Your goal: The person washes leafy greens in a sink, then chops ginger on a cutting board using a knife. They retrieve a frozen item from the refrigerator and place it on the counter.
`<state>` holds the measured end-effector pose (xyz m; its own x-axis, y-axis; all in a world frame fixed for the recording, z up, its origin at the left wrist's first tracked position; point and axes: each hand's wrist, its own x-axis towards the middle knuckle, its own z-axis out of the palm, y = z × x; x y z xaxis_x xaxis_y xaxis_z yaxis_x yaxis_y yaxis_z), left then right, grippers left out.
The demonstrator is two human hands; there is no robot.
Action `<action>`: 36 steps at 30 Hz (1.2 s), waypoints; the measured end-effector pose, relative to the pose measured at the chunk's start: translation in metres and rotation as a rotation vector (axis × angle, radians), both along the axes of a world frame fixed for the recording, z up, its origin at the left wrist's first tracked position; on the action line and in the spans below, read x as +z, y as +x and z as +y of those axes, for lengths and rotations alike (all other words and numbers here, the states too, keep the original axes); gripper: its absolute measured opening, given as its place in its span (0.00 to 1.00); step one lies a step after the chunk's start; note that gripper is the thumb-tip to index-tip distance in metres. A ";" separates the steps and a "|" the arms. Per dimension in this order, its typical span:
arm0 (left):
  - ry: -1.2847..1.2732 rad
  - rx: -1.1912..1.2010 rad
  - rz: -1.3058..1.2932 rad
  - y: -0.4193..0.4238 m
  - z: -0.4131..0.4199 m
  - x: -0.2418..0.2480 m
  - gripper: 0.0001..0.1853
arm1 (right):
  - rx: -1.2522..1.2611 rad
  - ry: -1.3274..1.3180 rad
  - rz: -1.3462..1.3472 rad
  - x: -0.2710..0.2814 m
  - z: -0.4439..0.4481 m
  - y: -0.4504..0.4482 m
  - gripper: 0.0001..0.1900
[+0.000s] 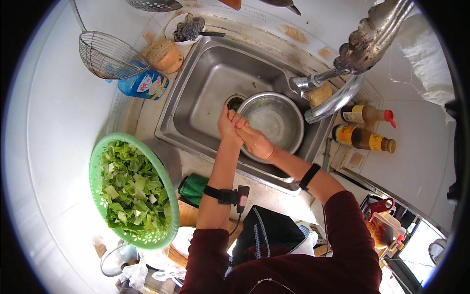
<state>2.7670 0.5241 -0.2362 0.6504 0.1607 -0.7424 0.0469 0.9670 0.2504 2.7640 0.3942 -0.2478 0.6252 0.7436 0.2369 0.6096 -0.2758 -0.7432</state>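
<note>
My left hand (228,125) and my right hand (257,142) are pressed together over the sink, fingers bent and overlapping. Whether anything small lies between the palms is hidden. Just below and to the right of them, a round stainless-steel bowl (290,110) stands in the sink basin, with water and a few green leaf bits in it. My right hand overlaps the bowl's left rim in the picture. The sink drain (234,100) shows dark, just past my left fingertips. Small green scraps lie on the floor of the stainless-steel sink (205,92).
Left of the sink, a green plastic colander (96,200) holds chopped leafy greens (136,187). A wire skimmer (106,55) hangs above a blue detergent bottle (145,84). The faucet spout (336,99) reaches over the sink's right side, near two sauce bottles (363,137).
</note>
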 end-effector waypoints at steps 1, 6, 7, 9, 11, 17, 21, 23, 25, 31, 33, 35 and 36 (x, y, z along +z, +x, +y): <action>0.024 0.058 0.057 0.000 -0.004 0.003 0.29 | 0.167 -0.159 -0.009 -0.005 -0.010 0.018 0.19; 0.075 0.115 0.234 0.010 -0.008 0.014 0.27 | 0.079 0.139 0.581 -0.003 0.013 0.020 0.21; 0.083 0.063 0.129 0.008 -0.007 0.020 0.26 | -0.017 0.308 0.865 0.010 0.029 0.018 0.22; 0.101 -0.044 -0.082 0.002 -0.006 0.035 0.23 | -0.080 0.175 0.837 0.048 0.035 0.020 0.23; 0.008 -0.070 -0.177 0.002 -0.022 0.067 0.21 | -0.156 0.758 1.378 0.038 0.046 0.017 0.20; 0.138 -0.284 -0.269 -0.014 -0.017 0.015 0.15 | -0.701 0.557 1.218 0.050 0.095 0.002 0.24; 0.248 -0.351 -0.115 -0.025 -0.023 -0.025 0.19 | -0.300 0.644 1.115 0.035 0.062 0.008 0.17; 0.234 -0.301 -0.008 -0.017 -0.032 -0.011 0.21 | -0.221 0.556 0.898 0.028 0.044 0.016 0.16; 0.195 -0.246 0.035 -0.010 -0.034 0.002 0.23 | -0.149 0.489 0.654 0.018 0.040 0.032 0.18; -0.158 -0.142 -0.272 -0.011 -0.035 0.044 0.31 | -0.231 1.028 1.588 0.070 0.062 0.046 0.20; -0.410 -0.087 -0.477 -0.015 -0.040 0.044 0.33 | -0.512 1.249 1.676 0.063 0.081 0.046 0.19; -0.649 -0.051 -0.718 -0.019 -0.041 0.034 0.36 | -0.550 1.150 1.687 0.053 0.085 0.051 0.17; -0.606 -0.058 -0.720 -0.019 -0.042 0.021 0.33 | -0.449 0.951 1.641 0.040 0.081 0.057 0.16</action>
<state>2.7480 0.4825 -0.2153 0.9802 -0.1679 -0.1052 0.1285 0.9429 -0.3073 2.8214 0.4747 -0.2079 0.6996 0.4943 -0.5160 -0.7074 0.5811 -0.4024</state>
